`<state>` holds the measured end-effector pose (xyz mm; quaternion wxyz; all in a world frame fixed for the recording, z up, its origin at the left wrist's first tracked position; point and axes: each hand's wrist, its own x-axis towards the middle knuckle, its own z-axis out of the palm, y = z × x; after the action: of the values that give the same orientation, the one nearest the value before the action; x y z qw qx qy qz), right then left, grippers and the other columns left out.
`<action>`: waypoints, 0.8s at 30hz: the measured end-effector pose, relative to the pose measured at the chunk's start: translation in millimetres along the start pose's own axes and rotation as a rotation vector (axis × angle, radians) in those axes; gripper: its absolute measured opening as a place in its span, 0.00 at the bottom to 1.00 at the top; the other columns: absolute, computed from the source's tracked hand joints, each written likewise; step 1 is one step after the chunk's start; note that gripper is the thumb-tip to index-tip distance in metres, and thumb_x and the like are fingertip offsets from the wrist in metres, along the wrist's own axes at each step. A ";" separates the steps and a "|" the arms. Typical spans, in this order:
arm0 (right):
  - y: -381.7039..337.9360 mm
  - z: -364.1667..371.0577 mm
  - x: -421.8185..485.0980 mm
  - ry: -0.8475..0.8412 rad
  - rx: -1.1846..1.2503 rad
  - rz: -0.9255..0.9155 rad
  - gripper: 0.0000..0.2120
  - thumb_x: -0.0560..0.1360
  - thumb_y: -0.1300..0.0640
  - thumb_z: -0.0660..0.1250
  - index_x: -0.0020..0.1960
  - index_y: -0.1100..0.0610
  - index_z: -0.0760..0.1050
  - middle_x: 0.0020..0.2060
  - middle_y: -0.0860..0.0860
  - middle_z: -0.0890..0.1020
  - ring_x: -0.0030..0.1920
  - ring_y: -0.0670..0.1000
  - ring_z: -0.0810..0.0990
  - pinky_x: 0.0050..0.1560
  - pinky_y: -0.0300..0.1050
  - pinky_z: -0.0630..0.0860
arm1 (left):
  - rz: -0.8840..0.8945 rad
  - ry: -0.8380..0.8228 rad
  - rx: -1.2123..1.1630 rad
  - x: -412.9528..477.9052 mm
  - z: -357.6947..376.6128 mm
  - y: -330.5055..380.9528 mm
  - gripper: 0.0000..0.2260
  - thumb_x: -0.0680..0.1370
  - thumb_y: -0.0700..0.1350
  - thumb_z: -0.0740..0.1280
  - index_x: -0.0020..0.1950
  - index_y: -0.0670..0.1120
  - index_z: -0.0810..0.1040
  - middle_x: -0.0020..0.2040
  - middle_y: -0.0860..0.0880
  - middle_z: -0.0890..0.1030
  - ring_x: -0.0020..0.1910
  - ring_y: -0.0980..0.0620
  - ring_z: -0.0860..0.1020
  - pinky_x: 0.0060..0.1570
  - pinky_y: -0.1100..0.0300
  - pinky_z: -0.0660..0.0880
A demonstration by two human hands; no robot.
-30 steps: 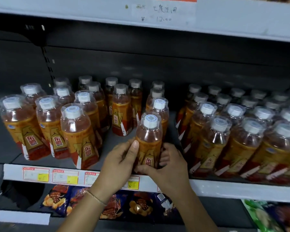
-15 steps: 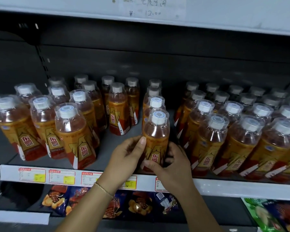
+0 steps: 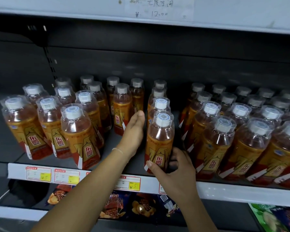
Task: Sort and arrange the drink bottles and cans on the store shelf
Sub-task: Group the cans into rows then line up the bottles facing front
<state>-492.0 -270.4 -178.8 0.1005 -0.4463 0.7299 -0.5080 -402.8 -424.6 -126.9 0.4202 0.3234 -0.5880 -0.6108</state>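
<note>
Amber drink bottle (image 3: 159, 139), white-capped, is gripped low by the right hand (image 3: 176, 171), thumb across the label, at the front edge of the shelf (image 3: 224, 191). The left hand (image 3: 133, 133) is held flat, fingers straight, beside it, probably to keep its column lined up.

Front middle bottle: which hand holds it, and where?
The right hand grips the drink bottle at its lower label, near the base; the left hand holds nothing.

Red-and-yellow price tags (image 3: 38, 174) hang above snack bags (image 3: 114, 206), with a handwritten price label (image 3: 159, 9) overhead.
</note>
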 end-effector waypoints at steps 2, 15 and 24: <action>-1.6 1.4 -2.0 0.052 -0.023 -0.034 0.36 0.59 0.28 0.71 0.62 0.43 0.74 0.51 0.37 0.74 0.49 0.36 0.74 0.42 0.25 0.70 | -0.062 -0.070 0.000 21.8 5.9 -3.3 0.31 0.78 0.67 0.54 0.75 0.50 0.66 0.71 0.48 0.73 0.71 0.48 0.70 0.72 0.45 0.63; -7.2 4.9 -16.6 0.104 -0.348 -0.074 0.41 0.66 0.27 0.66 0.70 0.51 0.73 0.57 0.46 0.82 0.55 0.46 0.80 0.52 0.38 0.75 | -0.277 -0.216 -0.335 58.0 14.6 -21.2 0.24 0.81 0.64 0.51 0.56 0.50 0.79 0.49 0.48 0.86 0.51 0.50 0.83 0.58 0.52 0.74; -13.9 8.0 -19.5 0.068 -0.599 -0.005 0.41 0.66 0.21 0.58 0.68 0.47 0.74 0.51 0.42 0.83 0.51 0.44 0.81 0.44 0.38 0.73 | -0.312 -0.239 -0.448 64.3 15.5 -26.3 0.27 0.81 0.63 0.52 0.46 0.51 0.87 0.48 0.49 0.86 0.48 0.52 0.84 0.49 0.56 0.77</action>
<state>-468.2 -262.1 -177.0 -0.0614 -0.4406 0.8490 -0.2851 -448.3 -476.4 -145.0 0.3100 0.2350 -0.4270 -0.8163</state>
